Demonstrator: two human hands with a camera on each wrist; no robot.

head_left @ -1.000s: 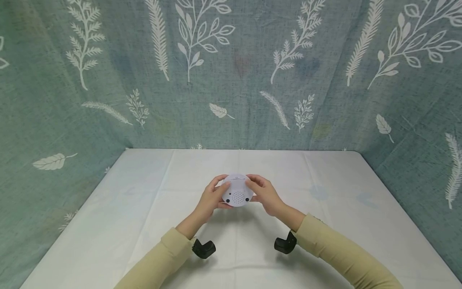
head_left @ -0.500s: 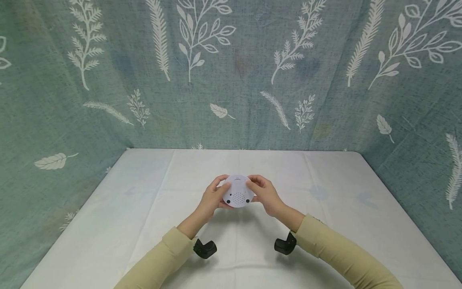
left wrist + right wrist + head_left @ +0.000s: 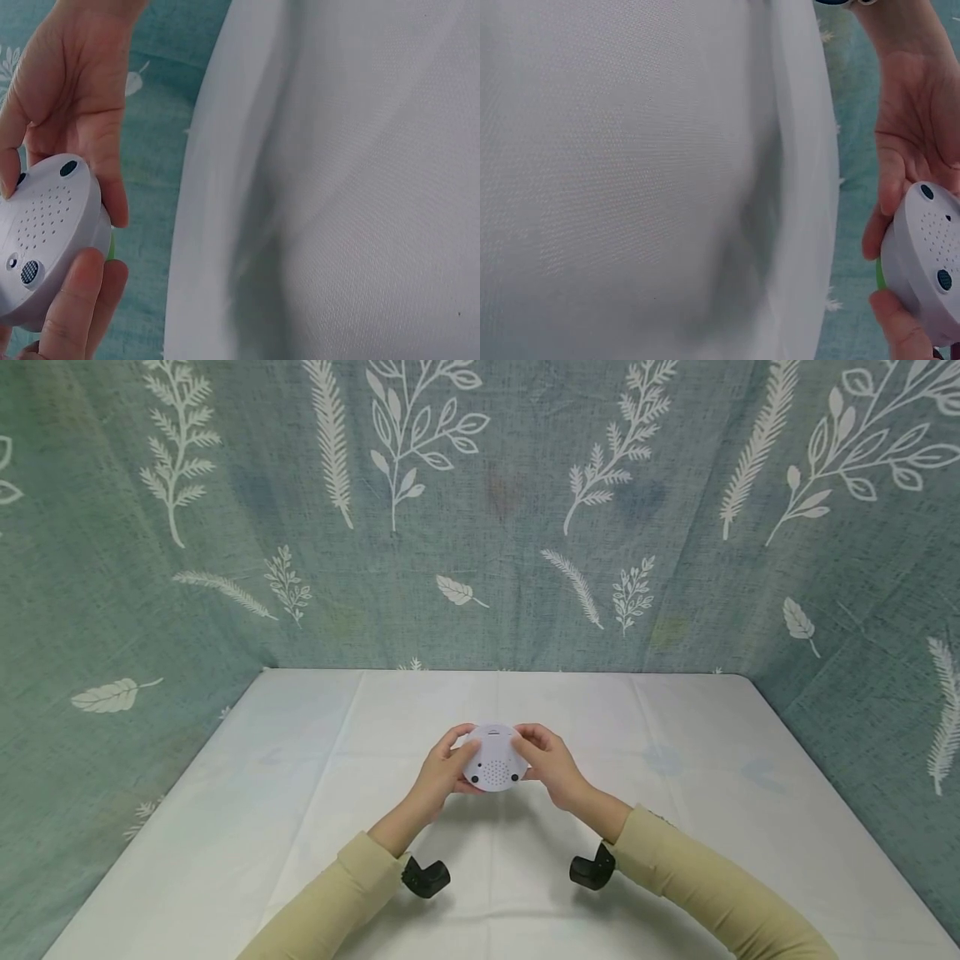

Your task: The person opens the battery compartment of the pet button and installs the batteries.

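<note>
A round white device (image 3: 496, 758), with a cluster of small holes and dark round feet on the face toward me, is held up over the table. My left hand (image 3: 438, 774) grips its left side, thumb on the face and fingers around the edge. On the right side, my right hand (image 3: 556, 770) holds it with the thumb near the top of the face. A short dark slot sits near the top edge. The left wrist view shows the device's (image 3: 46, 225) side wall and a sliver of green behind it. Its far face is hidden.
A white cloth covers the table (image 3: 375, 893). Behind and beside it hangs a green curtain (image 3: 480, 635) with white leaf prints. A black wrist camera (image 3: 425, 877) sits at the left cuff, another wrist camera (image 3: 592, 867) at the right.
One second ago a longer line crossed the device near its top edge; now only a short slot shows there. The device has shifted very slightly downward in the head view. Both hands keep their grip.
</note>
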